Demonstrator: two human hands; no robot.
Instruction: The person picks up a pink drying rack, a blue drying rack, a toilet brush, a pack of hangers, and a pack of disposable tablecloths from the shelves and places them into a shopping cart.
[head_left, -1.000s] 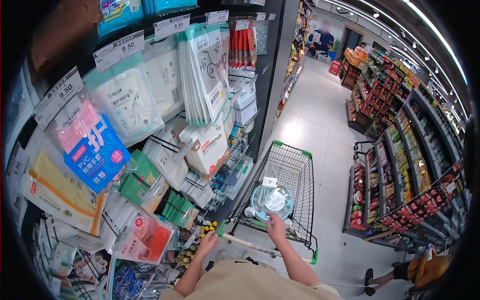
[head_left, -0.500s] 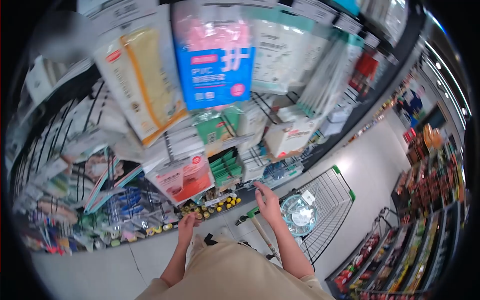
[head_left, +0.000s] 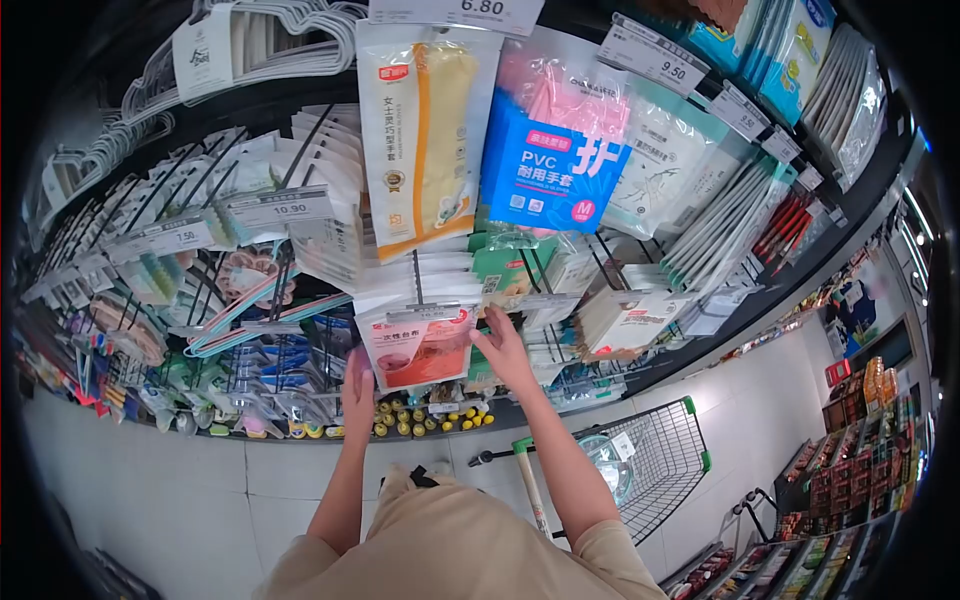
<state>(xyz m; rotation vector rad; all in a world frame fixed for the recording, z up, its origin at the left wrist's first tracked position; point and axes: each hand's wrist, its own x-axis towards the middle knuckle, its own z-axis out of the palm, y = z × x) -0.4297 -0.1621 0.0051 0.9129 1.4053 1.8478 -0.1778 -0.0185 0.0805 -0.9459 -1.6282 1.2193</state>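
Observation:
A white and red packet of disposable tablecloth [head_left: 420, 355] hangs on a hook, at the front of a row of similar packets. My left hand [head_left: 357, 392] is raised at its lower left edge, fingers stretched upward. At the packet's right edge is my right hand [head_left: 505, 352], open, with thumb and fingers apart and the fingertips close to the edge. Directly above hang a yellow household-glove packet [head_left: 425, 140] and a blue and pink PVC glove packet [head_left: 555, 165].
White hangers [head_left: 270, 50] hang at the upper left, with brushes and blue-handled goods below. A wire shopping cart [head_left: 655, 470] holding a round, clear-wrapped item [head_left: 605, 462] stands at my right. Stocked shelves [head_left: 850, 470] line the far right.
Both hands have moved up to the sides of the tablecloth packet. My view has turned left, so the glove packets and cart appear farther right.

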